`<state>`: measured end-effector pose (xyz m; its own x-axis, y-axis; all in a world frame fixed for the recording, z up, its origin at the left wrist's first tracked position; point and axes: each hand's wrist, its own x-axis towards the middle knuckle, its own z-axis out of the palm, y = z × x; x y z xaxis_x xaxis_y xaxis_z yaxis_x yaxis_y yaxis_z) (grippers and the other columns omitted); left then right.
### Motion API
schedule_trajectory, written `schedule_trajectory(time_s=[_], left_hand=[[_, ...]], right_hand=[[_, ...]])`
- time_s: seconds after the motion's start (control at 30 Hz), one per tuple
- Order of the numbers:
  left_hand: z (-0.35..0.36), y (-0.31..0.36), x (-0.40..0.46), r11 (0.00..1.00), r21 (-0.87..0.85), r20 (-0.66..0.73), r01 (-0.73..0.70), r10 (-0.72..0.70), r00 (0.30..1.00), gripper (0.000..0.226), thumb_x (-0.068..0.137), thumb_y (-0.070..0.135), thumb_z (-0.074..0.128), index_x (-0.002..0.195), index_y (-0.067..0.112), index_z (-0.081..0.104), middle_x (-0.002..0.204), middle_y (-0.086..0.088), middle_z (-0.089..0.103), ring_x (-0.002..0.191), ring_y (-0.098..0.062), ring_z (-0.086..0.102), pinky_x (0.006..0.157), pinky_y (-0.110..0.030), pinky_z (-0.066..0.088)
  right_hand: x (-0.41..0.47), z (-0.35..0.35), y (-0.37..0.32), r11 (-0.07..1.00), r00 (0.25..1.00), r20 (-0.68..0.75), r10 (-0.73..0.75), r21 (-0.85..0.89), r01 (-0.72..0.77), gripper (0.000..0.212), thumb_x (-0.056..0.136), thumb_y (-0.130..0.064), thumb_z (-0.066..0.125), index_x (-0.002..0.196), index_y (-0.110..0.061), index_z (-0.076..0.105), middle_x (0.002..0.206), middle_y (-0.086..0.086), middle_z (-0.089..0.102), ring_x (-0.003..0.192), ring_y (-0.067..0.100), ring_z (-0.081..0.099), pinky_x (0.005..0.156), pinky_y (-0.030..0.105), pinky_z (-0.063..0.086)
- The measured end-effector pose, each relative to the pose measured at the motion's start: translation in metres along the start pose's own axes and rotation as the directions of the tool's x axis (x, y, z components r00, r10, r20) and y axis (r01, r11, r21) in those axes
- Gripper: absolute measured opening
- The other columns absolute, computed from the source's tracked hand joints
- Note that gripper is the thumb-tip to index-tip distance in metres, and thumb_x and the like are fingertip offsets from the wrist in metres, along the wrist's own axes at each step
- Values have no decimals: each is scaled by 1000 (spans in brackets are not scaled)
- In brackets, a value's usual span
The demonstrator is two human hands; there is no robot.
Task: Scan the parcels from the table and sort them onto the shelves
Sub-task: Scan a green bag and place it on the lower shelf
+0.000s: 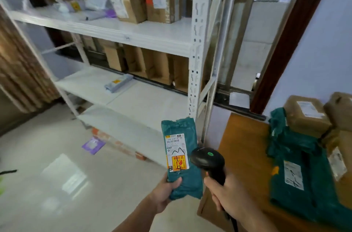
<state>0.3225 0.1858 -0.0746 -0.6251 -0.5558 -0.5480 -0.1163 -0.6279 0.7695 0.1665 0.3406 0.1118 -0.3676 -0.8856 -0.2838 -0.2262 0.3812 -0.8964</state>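
Now the left hand (167,191) grips a teal parcel (181,157) by its lower end, label up, above the floor beside the wooden table (242,155). Just right of it, the right hand (226,193) clasps a black scanner (208,161), seemingly aimed at the label. Blurred white shelves (122,32) stand behind.

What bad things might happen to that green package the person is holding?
The left hand pinches the green package only at its bottom end, so it might slip and fall to the floor. The scanner in the right hand sits beside the label, not facing it, so the scan might miss. A purple packet already lies on the floor; someone could step on it.
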Motion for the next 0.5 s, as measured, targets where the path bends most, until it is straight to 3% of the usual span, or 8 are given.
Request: schedule_trajectory(time_s=[0.17, 0.3, 0.5], left_hand=[[-66, 14, -48, 990, -100, -171, -100, 82, 982, 64, 87, 16, 80, 142, 24, 49, 129, -10, 72, 118, -36, 69, 100, -50, 56], [-131, 35, -76, 977, -137, -313, -164, 114, 943, 53, 92, 11, 75, 138, 22, 50, 121, -9, 76, 112, -33, 72, 93, -45, 59], [-239, 77, -108, 969, -145, -374, -202, 135, 918, 53, 91, 12, 76, 137, 21, 52, 120, -9, 76, 109, -32, 74, 84, -40, 59]], right_hand=[[19, 68, -29, 995, 989, 134, -65, -61, 73, 17, 83, -33, 70, 96, -30, 59, 68, 6, 57, 46, 16, 54, 50, 35, 50], [38, 129, -61, 990, 967, 241, -84, -93, 109, 12, 90, -25, 68, 97, -29, 60, 64, 2, 61, 45, 18, 56, 50, 33, 53], [75, 225, -128, 984, 935, 333, -122, -84, 158, 11, 93, -17, 65, 99, -25, 61, 63, 2, 61, 45, 19, 52, 52, 36, 53]])
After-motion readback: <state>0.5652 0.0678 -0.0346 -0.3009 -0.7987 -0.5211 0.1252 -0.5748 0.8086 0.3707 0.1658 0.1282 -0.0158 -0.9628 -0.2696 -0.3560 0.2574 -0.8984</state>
